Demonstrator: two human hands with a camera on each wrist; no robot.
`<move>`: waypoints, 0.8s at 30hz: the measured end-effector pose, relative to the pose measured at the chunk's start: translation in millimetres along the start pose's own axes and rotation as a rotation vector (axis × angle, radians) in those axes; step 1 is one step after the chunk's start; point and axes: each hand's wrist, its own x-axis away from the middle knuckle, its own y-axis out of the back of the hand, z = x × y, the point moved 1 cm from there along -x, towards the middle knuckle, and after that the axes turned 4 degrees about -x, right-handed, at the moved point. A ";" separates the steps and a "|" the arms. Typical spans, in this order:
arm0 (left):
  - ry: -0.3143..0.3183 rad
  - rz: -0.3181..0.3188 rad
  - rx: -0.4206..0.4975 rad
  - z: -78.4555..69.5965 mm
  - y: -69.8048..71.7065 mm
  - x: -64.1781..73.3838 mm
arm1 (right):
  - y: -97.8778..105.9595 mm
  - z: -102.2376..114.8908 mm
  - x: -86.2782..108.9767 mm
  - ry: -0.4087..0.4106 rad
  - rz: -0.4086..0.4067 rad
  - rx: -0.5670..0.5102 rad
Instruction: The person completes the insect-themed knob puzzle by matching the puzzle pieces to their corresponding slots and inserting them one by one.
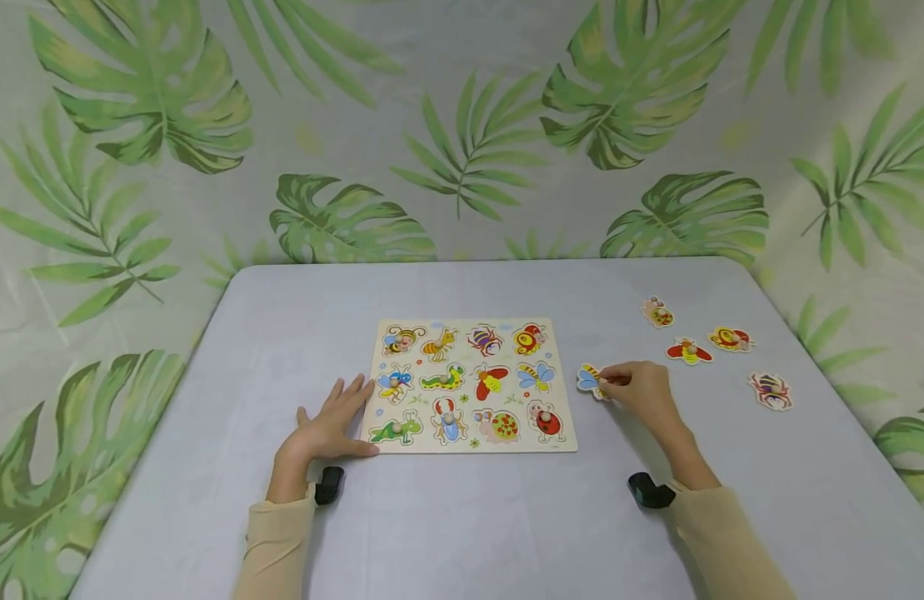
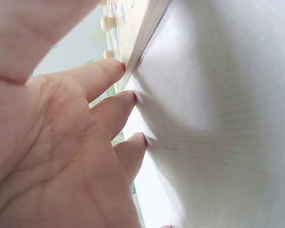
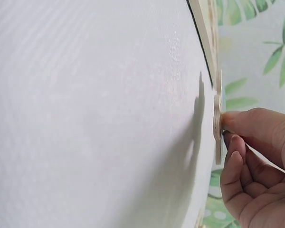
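My right hand (image 1: 641, 392) pinches a dragonfly puzzle piece (image 1: 587, 380) with blue wings by its knob, just right of the puzzle board (image 1: 462, 448). In the right wrist view the wooden piece (image 3: 217, 123) is seen edge-on, above the tabletop, with the thumb and finger at its knob. My left hand (image 1: 328, 429) lies with spread fingers against the board's left edge; the left wrist view shows its fingertips (image 2: 129, 96) by that edge. Knobbed insect pieces sit in the board, among them a ladybug (image 1: 546, 419) and a stag beetle (image 1: 448, 421). The dragonfly picture (image 1: 536, 377) on the board bears no knob.
Loose on the table's right side lie a snail piece (image 1: 658, 312), a red-winged firefly piece (image 1: 689, 352), a red and yellow butterfly piece (image 1: 730, 339) and a purple spider piece (image 1: 771, 391). A leaf-patterned cloth (image 1: 499, 225) hangs behind the white table (image 1: 469, 533).
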 end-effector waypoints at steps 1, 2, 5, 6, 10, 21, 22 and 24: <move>-0.001 -0.001 0.001 0.1 -0.1 -0.4 | -0.6 1.5 -0.6 0.002 0.001 0.003; -0.002 -0.002 0.002 0.2 -0.2 -0.6 | -1.2 2.8 -1.2 0.005 0.002 0.005; -0.004 -0.003 0.003 0.4 -0.7 -1.3 | -3.7 6.7 -3.0 0.016 0.013 0.001; -0.003 -0.003 0.004 0.4 -0.8 -1.3 | -4.6 8.0 -3.6 0.021 0.017 -0.003; 0.002 0.001 0.006 0.1 -1.1 -0.9 | -8.8 12.5 -6.0 0.037 0.042 -0.017; -0.002 -0.007 0.020 -3.0 1.6 1.5 | -19.9 22.4 -14.4 0.084 0.117 -0.042; -0.002 -0.007 0.018 -2.9 1.6 1.6 | -21.3 23.0 -15.2 0.079 0.126 -0.040; 0.001 -0.006 0.017 -2.5 1.3 1.7 | -24.2 24.2 -16.6 0.072 0.140 -0.036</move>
